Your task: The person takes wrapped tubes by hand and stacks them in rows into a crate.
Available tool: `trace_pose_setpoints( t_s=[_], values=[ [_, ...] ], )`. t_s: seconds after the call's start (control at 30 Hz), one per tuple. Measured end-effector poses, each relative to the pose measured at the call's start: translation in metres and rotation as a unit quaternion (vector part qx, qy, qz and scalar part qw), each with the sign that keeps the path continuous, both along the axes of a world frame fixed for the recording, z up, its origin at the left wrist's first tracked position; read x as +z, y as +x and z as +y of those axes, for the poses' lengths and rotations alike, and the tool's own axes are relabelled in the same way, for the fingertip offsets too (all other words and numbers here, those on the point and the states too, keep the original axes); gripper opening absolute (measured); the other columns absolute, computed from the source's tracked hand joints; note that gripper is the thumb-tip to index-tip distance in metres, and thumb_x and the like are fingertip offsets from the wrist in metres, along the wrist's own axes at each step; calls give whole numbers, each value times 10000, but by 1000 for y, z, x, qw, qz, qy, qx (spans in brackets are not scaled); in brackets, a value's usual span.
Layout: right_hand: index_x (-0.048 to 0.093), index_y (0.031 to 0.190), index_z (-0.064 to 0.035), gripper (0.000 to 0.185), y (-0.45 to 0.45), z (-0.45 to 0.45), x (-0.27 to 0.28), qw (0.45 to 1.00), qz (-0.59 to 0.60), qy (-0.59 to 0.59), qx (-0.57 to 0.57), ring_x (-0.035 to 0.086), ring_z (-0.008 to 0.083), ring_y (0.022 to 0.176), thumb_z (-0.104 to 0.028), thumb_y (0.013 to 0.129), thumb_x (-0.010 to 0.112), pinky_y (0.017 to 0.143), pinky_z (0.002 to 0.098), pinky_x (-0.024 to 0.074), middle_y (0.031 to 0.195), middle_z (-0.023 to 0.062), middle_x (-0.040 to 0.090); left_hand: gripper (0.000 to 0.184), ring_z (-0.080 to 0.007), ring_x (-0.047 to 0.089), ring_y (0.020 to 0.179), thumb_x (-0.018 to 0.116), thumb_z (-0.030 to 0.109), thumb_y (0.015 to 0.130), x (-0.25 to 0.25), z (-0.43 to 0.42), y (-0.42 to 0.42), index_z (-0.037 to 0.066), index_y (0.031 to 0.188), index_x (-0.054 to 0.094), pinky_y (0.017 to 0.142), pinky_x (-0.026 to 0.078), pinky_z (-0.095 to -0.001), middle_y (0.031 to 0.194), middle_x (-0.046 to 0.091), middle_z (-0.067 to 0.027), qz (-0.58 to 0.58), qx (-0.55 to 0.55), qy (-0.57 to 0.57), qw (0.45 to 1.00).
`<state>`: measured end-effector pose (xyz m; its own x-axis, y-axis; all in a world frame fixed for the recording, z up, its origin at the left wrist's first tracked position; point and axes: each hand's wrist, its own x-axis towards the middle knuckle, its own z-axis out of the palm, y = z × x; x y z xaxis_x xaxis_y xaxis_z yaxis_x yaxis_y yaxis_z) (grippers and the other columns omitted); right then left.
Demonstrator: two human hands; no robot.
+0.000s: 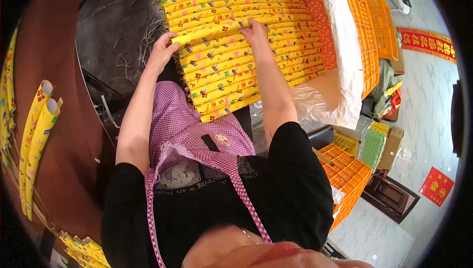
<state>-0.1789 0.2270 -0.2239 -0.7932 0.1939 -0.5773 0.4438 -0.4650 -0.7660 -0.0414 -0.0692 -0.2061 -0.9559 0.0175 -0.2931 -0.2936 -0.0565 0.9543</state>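
A long yellow roll of printed wrapping paper lies across many similar rolls, packed side by side in rows. My left hand pinches the near-left end of this roll between thumb and fingers. Farther along the same roll, my right hand grips it with fingers curled over its side. The rows rest in an orange plastic crate, whose side is lined with white sheeting and a red patterned sheet. The lower parts of the rolls beneath are hidden.
On the brown table at left lie two more yellow rolls, with others near its lower edge. Orange crates stand behind me at right. Loose string is on the dark floor. A green basket stands beside cardboard.
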Motion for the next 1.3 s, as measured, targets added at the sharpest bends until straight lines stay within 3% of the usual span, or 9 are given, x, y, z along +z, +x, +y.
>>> trace_pose_setpoints(
  t_s=[0.13,0.33,0.4,0.5,0.67,0.8,0.87,1.07,1.3],
  values=[
    [460,1025,45,255,9,7,3,1000,24,19,-6,550,298,927,-34,794,536,792,421,478,954,146,538,244,-141,493,910,524,88,843,-20,4,-22,32,1076,478,783,410,-274,1012,519,-39,-11,-26,-106,994],
    [512,999,-3,206,89,-5,18,998,56,-20,1,530,235,925,-121,830,515,847,398,430,969,93,545,259,-215,555,867,519,56,784,-37,11,-38,54,1043,512,737,437,-317,945,574,-121,65,-6,-334,940],
    [537,985,-33,196,127,3,-1,993,74,-71,55,535,208,886,-152,831,515,783,362,449,986,71,557,317,-336,528,983,527,14,722,-39,16,-42,20,1039,534,809,431,-376,1032,566,-184,22,21,-325,945],
    [544,994,-68,199,178,20,-23,981,51,-164,88,538,171,864,-157,816,543,717,319,447,945,37,576,287,-346,528,973,517,-16,720,-31,21,-43,-11,1003,558,792,430,-405,988,573,-216,60,7,-392,918],
    [550,957,-64,159,237,22,-12,990,-2,-137,42,562,155,760,-130,815,522,634,293,468,827,24,574,273,-374,515,962,503,8,716,-40,25,-38,9,977,585,811,420,-419,1015,557,-216,89,24,-379,921],
    [544,941,-52,148,250,16,-13,986,10,-153,71,560,164,722,-109,813,495,617,313,477,804,46,570,332,-371,487,963,517,14,682,-46,31,-23,19,1013,545,812,413,-417,1029,517,-214,196,116,-439,869],
    [540,940,-46,148,249,5,-13,983,31,-152,97,554,168,708,-104,809,500,609,332,482,793,52,565,358,-361,473,988,543,67,707,-55,29,-14,41,1063,514,827,411,-430,1109,488,-158,177,115,-433,876],
    [535,911,-58,120,238,-44,16,977,13,-154,148,543,175,722,-120,809,519,637,351,467,778,39,554,303,-361,473,1004,544,119,753,-10,19,33,25,1040,515,836,407,-420,1067,499,-182,116,95,-333,931],
    [518,914,-53,127,249,-70,30,969,-14,-156,189,533,174,713,-79,796,478,634,345,459,772,42,539,292,-330,519,965,541,125,768,46,-16,41,-12,1024,517,816,418,-372,1004,546,-194,173,155,-325,917]
  ],
)
